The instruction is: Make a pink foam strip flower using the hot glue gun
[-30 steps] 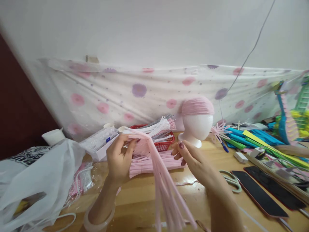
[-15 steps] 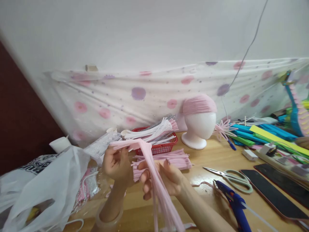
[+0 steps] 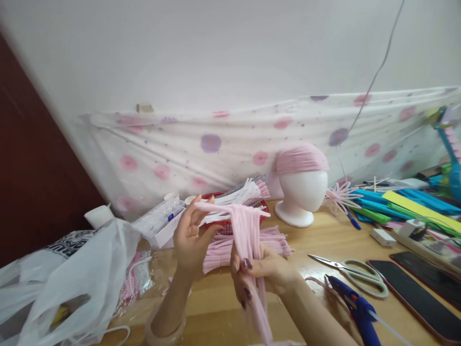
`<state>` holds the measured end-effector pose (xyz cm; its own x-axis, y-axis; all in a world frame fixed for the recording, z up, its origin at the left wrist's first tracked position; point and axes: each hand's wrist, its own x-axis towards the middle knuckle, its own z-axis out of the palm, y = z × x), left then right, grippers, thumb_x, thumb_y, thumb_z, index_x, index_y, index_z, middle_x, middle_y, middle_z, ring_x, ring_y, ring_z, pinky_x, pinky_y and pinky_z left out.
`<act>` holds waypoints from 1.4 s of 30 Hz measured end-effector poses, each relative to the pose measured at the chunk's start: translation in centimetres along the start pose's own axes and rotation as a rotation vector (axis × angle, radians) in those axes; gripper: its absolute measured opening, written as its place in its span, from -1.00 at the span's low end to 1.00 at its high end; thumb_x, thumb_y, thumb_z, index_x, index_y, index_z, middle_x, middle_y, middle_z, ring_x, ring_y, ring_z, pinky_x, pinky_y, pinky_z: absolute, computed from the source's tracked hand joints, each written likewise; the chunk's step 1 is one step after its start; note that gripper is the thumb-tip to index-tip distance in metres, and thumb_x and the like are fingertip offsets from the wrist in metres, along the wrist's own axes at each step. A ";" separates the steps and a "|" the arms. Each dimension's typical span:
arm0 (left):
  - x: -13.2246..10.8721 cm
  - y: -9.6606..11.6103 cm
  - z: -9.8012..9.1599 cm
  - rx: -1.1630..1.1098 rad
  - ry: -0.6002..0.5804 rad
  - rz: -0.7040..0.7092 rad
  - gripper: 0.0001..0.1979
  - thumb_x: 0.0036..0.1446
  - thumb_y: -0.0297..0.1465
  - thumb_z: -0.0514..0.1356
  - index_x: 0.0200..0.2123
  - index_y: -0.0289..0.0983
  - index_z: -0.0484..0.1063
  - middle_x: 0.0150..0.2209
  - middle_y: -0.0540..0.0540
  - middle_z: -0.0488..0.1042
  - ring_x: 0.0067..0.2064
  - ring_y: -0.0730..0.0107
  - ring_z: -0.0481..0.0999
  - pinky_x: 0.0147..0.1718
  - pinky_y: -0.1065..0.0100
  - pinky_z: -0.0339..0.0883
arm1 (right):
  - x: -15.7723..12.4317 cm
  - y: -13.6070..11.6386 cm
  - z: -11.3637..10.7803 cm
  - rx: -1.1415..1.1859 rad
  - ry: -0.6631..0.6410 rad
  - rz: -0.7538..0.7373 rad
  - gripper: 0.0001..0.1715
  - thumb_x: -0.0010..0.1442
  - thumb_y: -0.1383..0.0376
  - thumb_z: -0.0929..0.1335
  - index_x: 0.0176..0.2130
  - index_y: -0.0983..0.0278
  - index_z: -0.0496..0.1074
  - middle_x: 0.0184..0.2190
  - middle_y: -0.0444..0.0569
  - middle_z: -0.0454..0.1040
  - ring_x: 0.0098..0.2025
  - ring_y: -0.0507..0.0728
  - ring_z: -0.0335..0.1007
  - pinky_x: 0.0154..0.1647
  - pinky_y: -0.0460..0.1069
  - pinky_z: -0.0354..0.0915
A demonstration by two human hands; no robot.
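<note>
Soft pink strands (image 3: 247, 230) hang in a loose hank over a thin pink stem (image 3: 218, 207), which looks like a pipe cleaner. My left hand (image 3: 192, 235) holds the stem's left end at its fingertips, with the thumb apart. Below the fold, my right hand (image 3: 264, 271) is closed round the hank, thumb in front, and the tail drops beneath it. Behind the hands lies a bundle of pink pipe cleaners (image 3: 216, 254). A white foam head (image 3: 302, 190) wearing a wrapped pink cap (image 3: 301, 158) stands beyond, to the right.
A red basket (image 3: 265, 210) holds white and pink stems. Scissors (image 3: 363, 276), a blue glue gun (image 3: 355, 302) and phones (image 3: 414, 293) lie on the right. White plastic bags (image 3: 82, 274) and a clear-lidded box (image 3: 158, 226) occupy the left. Coloured stems (image 3: 414, 204) fill the back right.
The strands now spread in a wider fold over the stem, whose right end shows. My right hand has closed round them, and my left hand has risen and shifted right. The view has shifted slightly.
</note>
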<state>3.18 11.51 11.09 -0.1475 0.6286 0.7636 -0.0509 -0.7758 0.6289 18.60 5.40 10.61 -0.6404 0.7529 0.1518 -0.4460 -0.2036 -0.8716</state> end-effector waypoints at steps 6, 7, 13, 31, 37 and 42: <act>1.7 1.3 -2.5 -0.085 -0.052 -0.158 -0.66 0.04 -0.26 0.41 -0.11 -0.20 0.53 -0.17 -0.12 0.62 -0.22 0.40 0.61 -0.24 0.43 0.53 | -1.3 -2.7 -0.4 -0.517 0.126 -0.126 -0.51 0.23 -0.06 0.38 -0.39 0.32 0.45 -0.52 -0.10 0.45 -0.46 0.02 0.41 -0.40 -0.09 0.35; 1.8 1.9 -2.8 -0.059 -0.017 -0.188 -0.80 0.09 -0.26 0.38 -0.25 -0.22 0.54 -0.35 -0.05 0.60 -0.37 0.48 0.56 -0.36 0.49 0.49 | -1.5 -3.0 -0.3 -0.610 0.134 -0.138 -0.49 0.27 -0.06 0.34 -0.41 0.31 0.45 -0.51 -0.10 0.45 -0.44 0.03 0.40 -0.38 -0.09 0.34; 0.8 5.3 -2.7 -0.132 -0.195 -0.408 -0.53 0.23 -0.03 0.16 -0.55 -0.26 0.37 -0.69 0.06 0.27 -0.68 0.57 0.21 -0.73 0.50 0.07 | -2.3 -3.8 -0.5 -1.041 0.103 -0.013 -0.38 0.36 -0.08 0.22 -0.46 0.29 0.49 -0.45 -0.05 0.52 -0.33 0.09 0.45 -0.17 -0.02 0.36; 0.8 5.2 -0.7 -0.529 -0.281 -0.875 -0.43 -0.07 0.03 0.38 -0.60 -0.28 0.19 -0.71 0.18 0.13 -0.73 0.75 -0.03 -0.77 0.63 -0.12 | -2.5 -3.0 -2.8 -0.823 -0.045 -0.028 -0.28 0.35 -0.15 0.16 -0.37 0.34 0.53 -0.46 0.01 0.51 -0.46 0.05 0.39 -0.45 -0.10 0.28; 0.2 5.3 -0.1 -0.340 -0.400 -0.743 -0.65 -0.16 -0.21 0.49 -0.43 -0.30 0.49 -0.62 0.10 0.32 -0.63 0.64 0.18 -0.69 0.58 0.00 | -2.5 -2.4 -2.6 -0.802 0.144 -0.070 -0.31 0.35 -0.13 0.20 -0.41 0.34 0.52 -0.51 -0.02 0.51 -0.52 0.03 0.38 -0.49 -0.10 0.26; -0.3 5.7 -0.1 -0.140 -0.265 -0.529 -0.87 -0.06 -0.38 0.44 -0.43 -0.25 0.57 -0.60 0.08 0.39 -0.56 0.60 0.25 -0.61 0.55 0.11 | -2.2 -2.6 -2.1 -0.807 0.200 -0.127 -0.33 0.36 -0.11 0.20 -0.41 0.34 0.51 -0.49 -0.02 0.52 -0.46 0.04 0.39 -0.42 -0.09 0.28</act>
<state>2.80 6.88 14.40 0.1833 0.9089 0.3746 -0.1826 -0.3430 0.9214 22.47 5.59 11.60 -0.4589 0.8521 0.2518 0.1257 0.3428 -0.9310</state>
